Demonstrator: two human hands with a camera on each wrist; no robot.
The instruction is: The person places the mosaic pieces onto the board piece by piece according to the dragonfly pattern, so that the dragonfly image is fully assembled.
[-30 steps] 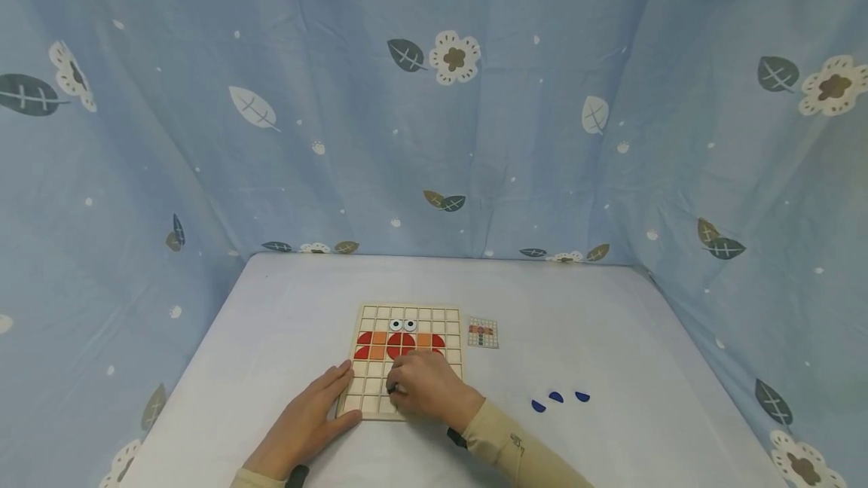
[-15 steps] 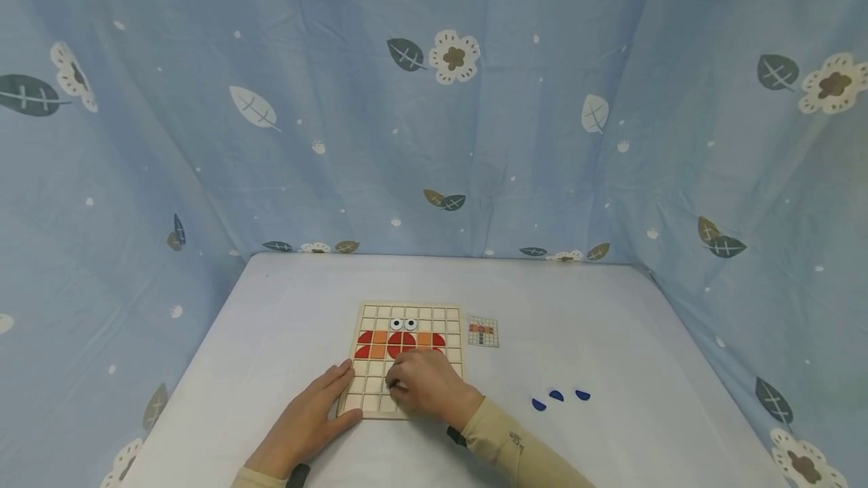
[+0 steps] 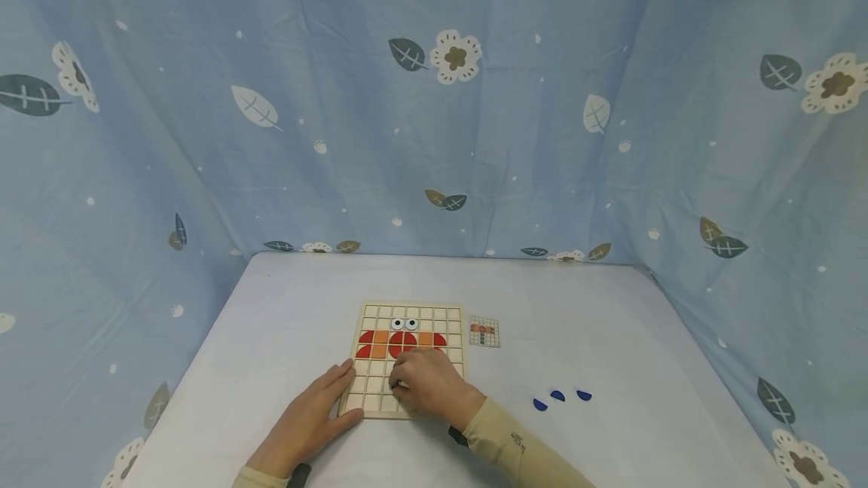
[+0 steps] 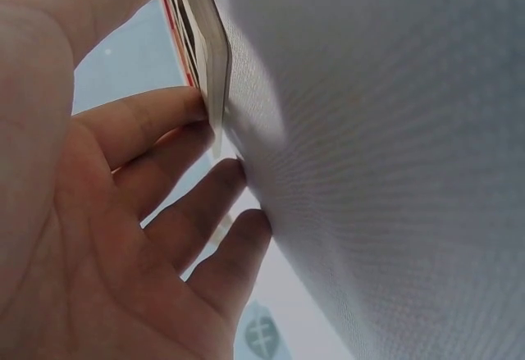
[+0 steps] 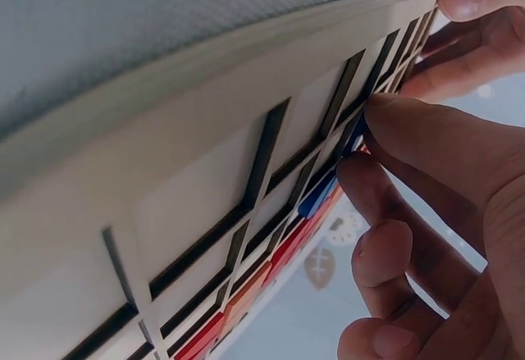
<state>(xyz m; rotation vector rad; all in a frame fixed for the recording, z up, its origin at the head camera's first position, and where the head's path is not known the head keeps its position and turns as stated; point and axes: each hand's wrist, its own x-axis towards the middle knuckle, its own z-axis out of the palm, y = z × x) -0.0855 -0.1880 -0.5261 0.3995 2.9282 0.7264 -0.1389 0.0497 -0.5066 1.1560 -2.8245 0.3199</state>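
Observation:
A wooden grid board lies on the white table, with red quarter-round pieces, orange square tiles and two eye tiles in its cells. My right hand reaches over its lower middle. Thumb and index finger there pinch a blue piece down at the grid, seen in the right wrist view; the fingers cover most of it. Just beyond it, another blue piece sits in the board. My left hand rests along the board's left side, fingers extended, fingertips at its edge and thumb by the near-left corner.
Right of the board lies a small pattern card. Farther right on the table are three loose blue half-round pieces. A blue patterned curtain hangs behind the table and at both sides.

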